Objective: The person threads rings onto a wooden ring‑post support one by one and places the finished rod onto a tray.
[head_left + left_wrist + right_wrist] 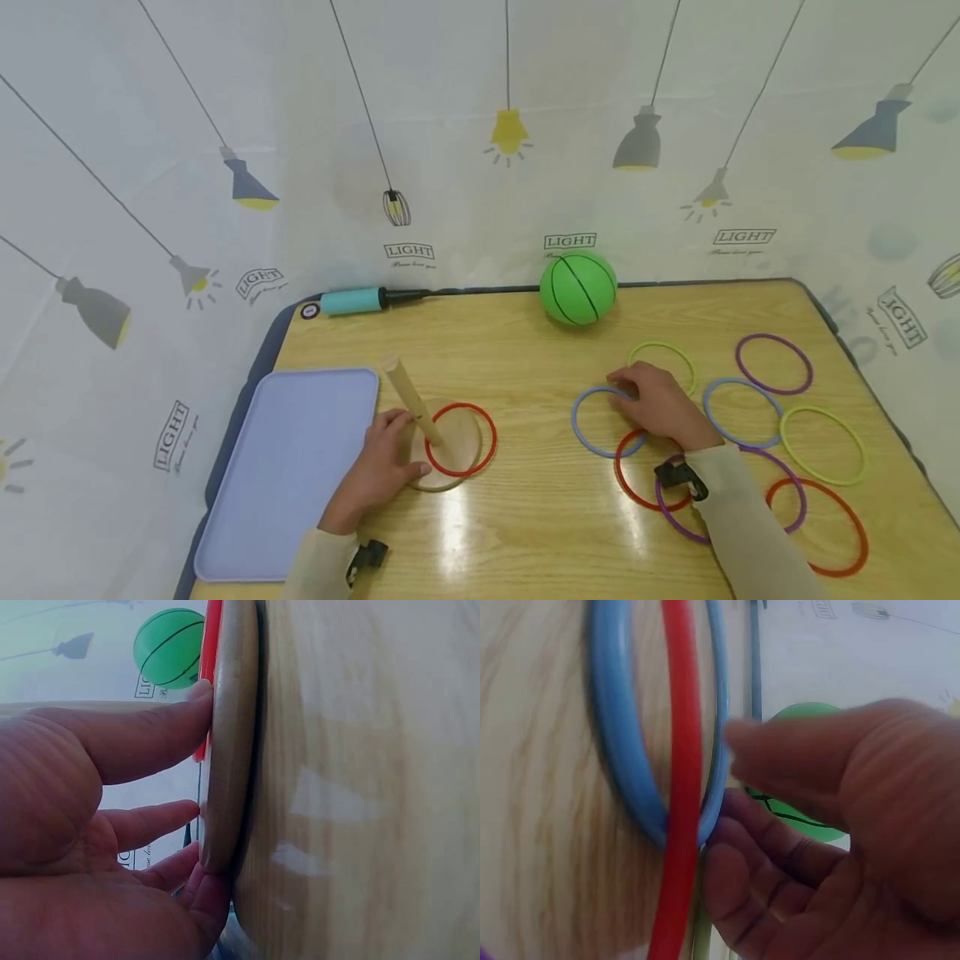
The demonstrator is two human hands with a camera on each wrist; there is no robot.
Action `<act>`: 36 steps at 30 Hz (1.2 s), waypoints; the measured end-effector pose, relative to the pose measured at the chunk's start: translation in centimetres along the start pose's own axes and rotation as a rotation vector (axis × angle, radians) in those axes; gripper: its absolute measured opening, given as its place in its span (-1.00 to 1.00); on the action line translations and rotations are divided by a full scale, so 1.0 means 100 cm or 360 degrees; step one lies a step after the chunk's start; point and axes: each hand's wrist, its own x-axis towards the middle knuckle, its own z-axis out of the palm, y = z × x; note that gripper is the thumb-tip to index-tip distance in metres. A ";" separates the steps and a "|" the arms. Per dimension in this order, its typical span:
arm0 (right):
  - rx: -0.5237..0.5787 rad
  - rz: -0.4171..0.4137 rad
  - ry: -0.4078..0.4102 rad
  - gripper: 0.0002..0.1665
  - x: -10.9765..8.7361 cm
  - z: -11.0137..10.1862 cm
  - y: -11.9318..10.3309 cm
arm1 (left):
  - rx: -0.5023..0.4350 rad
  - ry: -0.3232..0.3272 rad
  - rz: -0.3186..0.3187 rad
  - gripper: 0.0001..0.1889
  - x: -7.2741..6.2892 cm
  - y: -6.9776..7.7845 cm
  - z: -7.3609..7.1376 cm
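A wooden peg stand [406, 390] with a round base [229, 735] is on the table. A red ring [492, 446] lies around the foot of the peg, shifted right across the base. My left hand [381, 467] rests against the base's left rim, thumb and fingertips touching it, fingers spread. On the right, my right hand [660, 404] is over the far edge of a blue ring [576, 429]. In the right wrist view the thumb stands apart from the fingers beside this blue ring; whether they touch it I cannot tell. A red ring [684, 750] overlaps it.
Yellow-green [862, 454], purple [810, 375], blue [707, 404] and red rings [865, 546] lie about the right side, some overlapping. A green ball [578, 288] stands at the back edge. A turquoise pump [352, 301] lies back left, above a lavender tray [300, 475].
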 end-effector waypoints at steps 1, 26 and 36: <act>-0.0014 0.0002 -0.0010 -0.64 0.000 0.000 0.000 | -0.0002 0.0005 -0.0002 -0.16 0.000 0.000 0.000; 0.0077 -0.0166 -0.0019 -0.83 0.004 -0.024 -0.009 | -0.0117 0.0043 0.0034 -0.18 -0.004 -0.009 -0.001; 0.0651 -0.0106 -0.0057 -0.86 0.001 -0.036 -0.051 | -0.0145 0.0043 0.0045 -0.18 -0.003 -0.011 0.000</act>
